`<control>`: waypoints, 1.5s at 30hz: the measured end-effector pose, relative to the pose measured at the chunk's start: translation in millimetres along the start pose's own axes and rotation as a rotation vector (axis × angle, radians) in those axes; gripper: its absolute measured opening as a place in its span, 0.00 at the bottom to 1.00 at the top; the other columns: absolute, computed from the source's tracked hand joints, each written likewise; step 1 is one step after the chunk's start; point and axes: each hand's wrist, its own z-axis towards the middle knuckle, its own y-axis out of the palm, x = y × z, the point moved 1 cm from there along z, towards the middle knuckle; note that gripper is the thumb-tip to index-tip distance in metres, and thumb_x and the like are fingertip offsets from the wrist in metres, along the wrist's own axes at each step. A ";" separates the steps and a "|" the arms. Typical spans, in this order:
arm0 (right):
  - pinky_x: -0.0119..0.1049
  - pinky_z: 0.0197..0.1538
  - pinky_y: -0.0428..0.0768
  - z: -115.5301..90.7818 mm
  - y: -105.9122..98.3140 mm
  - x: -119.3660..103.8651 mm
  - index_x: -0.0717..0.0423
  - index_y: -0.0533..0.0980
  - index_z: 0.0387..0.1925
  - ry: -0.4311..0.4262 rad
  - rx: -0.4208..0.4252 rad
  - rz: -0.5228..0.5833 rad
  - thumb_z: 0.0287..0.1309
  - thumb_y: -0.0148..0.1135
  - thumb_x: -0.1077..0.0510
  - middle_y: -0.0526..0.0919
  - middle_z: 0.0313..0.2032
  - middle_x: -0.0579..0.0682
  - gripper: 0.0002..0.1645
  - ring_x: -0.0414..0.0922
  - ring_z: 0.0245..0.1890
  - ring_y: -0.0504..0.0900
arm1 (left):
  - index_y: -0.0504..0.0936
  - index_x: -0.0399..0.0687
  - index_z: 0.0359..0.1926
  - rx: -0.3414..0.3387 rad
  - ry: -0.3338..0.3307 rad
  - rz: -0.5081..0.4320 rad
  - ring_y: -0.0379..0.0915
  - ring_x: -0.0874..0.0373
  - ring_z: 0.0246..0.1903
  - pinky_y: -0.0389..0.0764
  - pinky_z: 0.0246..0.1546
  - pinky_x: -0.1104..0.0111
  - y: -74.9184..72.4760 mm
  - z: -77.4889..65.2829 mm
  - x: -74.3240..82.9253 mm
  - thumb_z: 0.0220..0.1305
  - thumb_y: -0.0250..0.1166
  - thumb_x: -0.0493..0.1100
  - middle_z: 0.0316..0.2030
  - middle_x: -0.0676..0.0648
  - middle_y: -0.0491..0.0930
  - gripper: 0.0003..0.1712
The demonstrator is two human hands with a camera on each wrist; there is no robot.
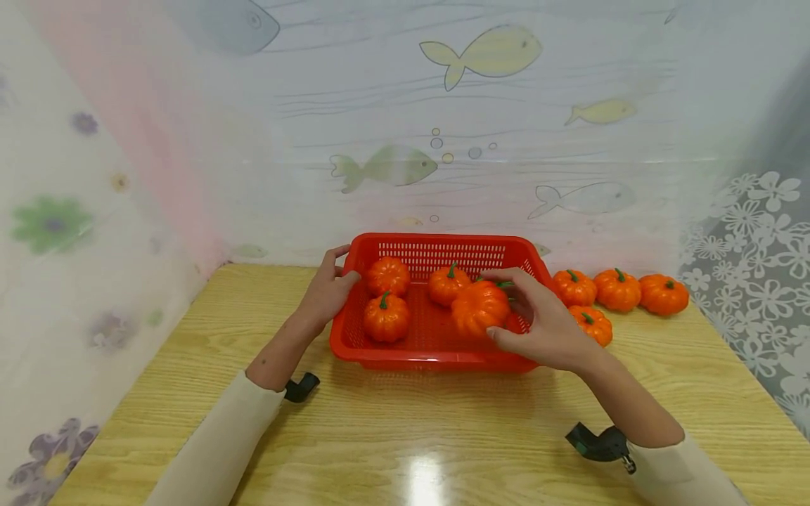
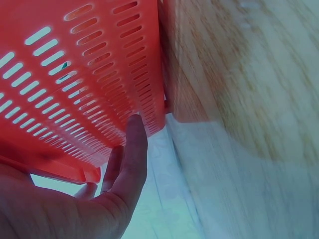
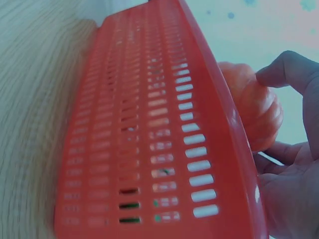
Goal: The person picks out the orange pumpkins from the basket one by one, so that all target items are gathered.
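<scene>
An orange toy pumpkin [image 1: 479, 309] is in my right hand [image 1: 545, 327], held between thumb and fingers above the right half of a red plastic basket [image 1: 436, 357]. The right wrist view shows the same pumpkin [image 3: 254, 109] just beyond the basket's rim. My left hand [image 1: 327, 289] holds the basket's left side, its thumb at the rim and its fingers [image 2: 134, 149] against the slotted outer wall. Inside the basket lie a pumpkin [image 1: 389, 276] at back left, another [image 1: 387, 320] in front of it and one [image 1: 448, 286] near the middle. The right hand partly hides the basket's right end.
Right of the basket, several more pumpkins [image 1: 617, 290] sit on the wooden table [image 1: 380, 436], one of them [image 1: 591, 325] nearer the front and partly behind the right hand. A wall covering with printed fish [image 1: 500, 53] rises behind the table's back edge.
</scene>
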 end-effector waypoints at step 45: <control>0.32 0.48 0.88 -73.9 -90.0 22.0 0.65 0.62 0.77 0.013 0.097 0.240 0.64 0.56 0.83 0.66 0.72 0.53 0.42 0.42 0.57 0.82 | 0.52 0.56 0.84 0.002 -0.006 -0.012 0.80 0.38 0.55 0.88 0.53 0.49 0.8 -0.3 0.3 0.78 0.52 0.46 0.59 0.34 0.72 0.38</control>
